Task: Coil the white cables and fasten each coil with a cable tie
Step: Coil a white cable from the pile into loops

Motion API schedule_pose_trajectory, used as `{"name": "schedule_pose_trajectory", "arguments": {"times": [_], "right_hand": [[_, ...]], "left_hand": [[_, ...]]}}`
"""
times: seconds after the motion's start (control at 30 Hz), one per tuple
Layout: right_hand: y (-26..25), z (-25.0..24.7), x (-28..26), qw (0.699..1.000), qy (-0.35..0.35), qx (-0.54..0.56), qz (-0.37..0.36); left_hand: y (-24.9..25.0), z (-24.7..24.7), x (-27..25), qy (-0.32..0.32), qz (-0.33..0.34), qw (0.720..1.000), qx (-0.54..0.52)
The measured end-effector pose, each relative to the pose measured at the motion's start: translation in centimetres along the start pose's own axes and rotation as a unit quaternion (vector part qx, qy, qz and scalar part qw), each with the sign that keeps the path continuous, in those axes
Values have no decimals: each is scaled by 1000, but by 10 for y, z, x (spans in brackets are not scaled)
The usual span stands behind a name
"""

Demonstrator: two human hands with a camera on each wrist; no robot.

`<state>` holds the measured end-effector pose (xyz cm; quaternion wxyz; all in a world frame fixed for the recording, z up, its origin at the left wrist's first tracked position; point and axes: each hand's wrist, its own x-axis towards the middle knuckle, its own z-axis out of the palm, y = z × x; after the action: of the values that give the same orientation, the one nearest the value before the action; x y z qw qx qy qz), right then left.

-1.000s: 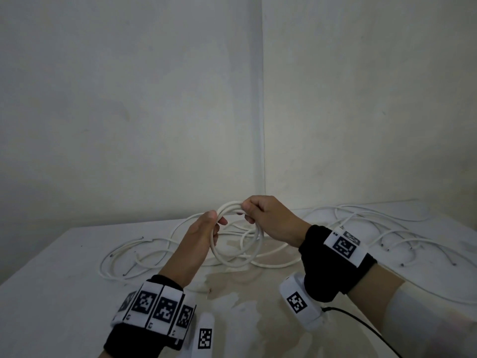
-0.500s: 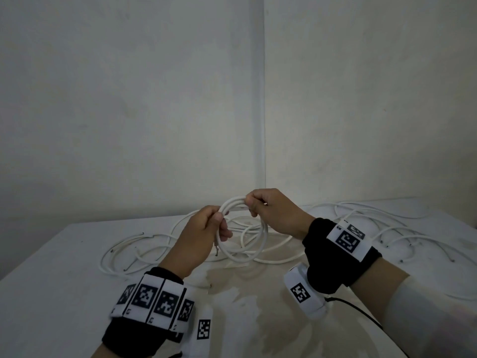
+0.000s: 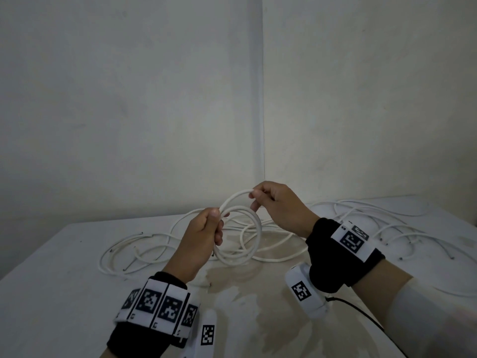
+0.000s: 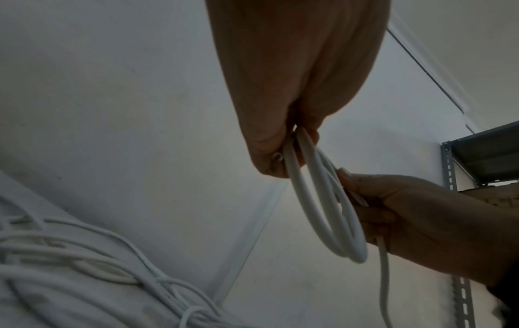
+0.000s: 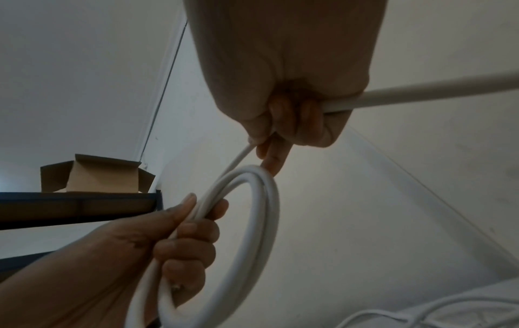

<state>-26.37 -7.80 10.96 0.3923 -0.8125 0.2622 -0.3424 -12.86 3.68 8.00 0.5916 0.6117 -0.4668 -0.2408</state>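
Observation:
A small coil of white cable (image 3: 247,244) hangs in the air above the white table (image 3: 64,267). My left hand (image 3: 206,233) grips the coil's left side with curled fingers, and the loops (image 4: 323,210) show below its fist in the left wrist view. My right hand (image 3: 273,202) pinches the cable's free run (image 3: 236,197) just above and right of the coil. That strand (image 5: 421,93) passes through its curled fingers in the right wrist view, where the coil (image 5: 252,222) hangs below in the left hand (image 5: 179,233). No cable tie is visible.
Several loose white cables (image 3: 144,251) sprawl over the back of the table, more of them (image 3: 387,228) at the right. Two walls meet in a corner (image 3: 263,125) behind. A metal shelf (image 5: 78,199) with a cardboard box (image 5: 92,177) stands nearby.
Both hands have risen slightly with the coil. My right hand has drawn the free strand up and away from the left hand, opening a new loop.

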Motion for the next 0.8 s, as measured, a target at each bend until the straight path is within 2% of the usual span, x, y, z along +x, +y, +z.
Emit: {"name": "schedule_pose_trajectory", "arguments": {"times": [0.13,0.33,0.43,0.5,0.6,0.7,0.8], "right_hand": [[-4,-2,-2,999,20,16,26],[-5,5,-21,977,-128,146,89],[-3,9,-25,975,-145,150,80],[-3,9,-23,981,-132,125,64],[-1,9,-18,989,-97,102,55],[-1,10,-16,990,-83,100,58],[-1,6,-14,993,-82,69,52]], "left_hand": [[0,2,2,2,3,1000,-20],[2,-1,3,27,15,996,-87],[1,0,4,36,9,995,-97],[1,0,2,38,4,995,-93],[1,-1,1,45,37,998,28],[2,-6,4,45,93,986,133],[-1,-9,6,26,109,968,224]]}}
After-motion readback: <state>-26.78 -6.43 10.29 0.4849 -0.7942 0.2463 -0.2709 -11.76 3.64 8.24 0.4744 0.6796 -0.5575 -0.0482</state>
